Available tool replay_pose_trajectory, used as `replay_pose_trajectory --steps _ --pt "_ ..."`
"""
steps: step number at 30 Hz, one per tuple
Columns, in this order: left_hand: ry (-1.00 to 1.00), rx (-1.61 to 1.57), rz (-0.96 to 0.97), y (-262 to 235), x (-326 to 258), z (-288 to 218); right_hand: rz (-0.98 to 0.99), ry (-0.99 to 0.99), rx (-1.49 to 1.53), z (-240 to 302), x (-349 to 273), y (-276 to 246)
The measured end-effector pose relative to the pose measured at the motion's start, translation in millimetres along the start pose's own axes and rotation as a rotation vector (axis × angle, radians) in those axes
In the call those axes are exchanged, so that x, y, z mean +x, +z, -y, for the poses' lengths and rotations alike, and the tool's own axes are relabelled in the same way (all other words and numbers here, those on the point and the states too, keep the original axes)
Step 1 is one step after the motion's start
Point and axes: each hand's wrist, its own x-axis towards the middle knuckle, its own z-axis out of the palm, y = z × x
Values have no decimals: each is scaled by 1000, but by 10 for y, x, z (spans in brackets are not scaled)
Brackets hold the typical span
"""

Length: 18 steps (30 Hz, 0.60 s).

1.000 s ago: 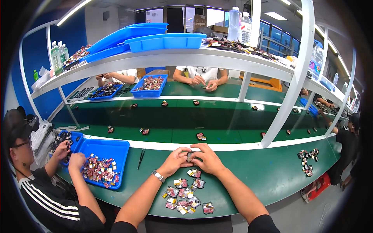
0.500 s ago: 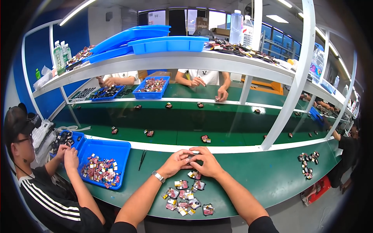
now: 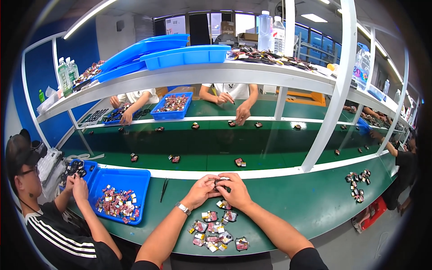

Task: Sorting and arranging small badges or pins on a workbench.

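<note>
Green bench (image 3: 288, 207) stretched beneath | cluster of assemblies (image 3: 214, 227) lay toward near edge, 6 o'clock | left hand (image 3: 200, 192) and right hand (image 3: 236, 192) curled, gripping dark part (image 3: 221, 181) at the cluster's 12 o'clock | light, opposed fingertip pressure seemed best for steadying it

Near smooth green bench (image 3: 288, 198): carries, at its left, a wide blue rectangular plastic tray (image 3: 130, 177) and, just beside, a smaller blue plastic tray (image 3: 93, 167)
Between tray and wrists: slim black tweezers (image 3: 164, 190), lying lengthwise
Front middle: loose cluster of small flat red-and-white parts with black edges (image 3: 217, 227)
Right end: similar dark-edged cluster (image 3: 357, 193)
Dark green middle strip (image 3: 202, 146): bears small red-and-black pieces (image 3: 240, 162), spaced apart
White metal shelf (image 3: 135, 82): supports shallow blue plastic trays (image 3: 184, 58), clear plastic bottles (image 3: 264, 33) and heaped red-and-black parts (image 3: 270, 59)
</note>
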Motion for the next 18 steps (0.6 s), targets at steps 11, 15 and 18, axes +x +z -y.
replay_pose_trajectory --steps 11,15,18 --pt "29 3 -27 6 6 31 -4 27 68 -56 -23 56" --pt "46 20 -42 75 3 2 -7 -14 82 -77 -8 29" --pt "74 11 -34 6 -10 17 -14 44 85 -31 -13 62"
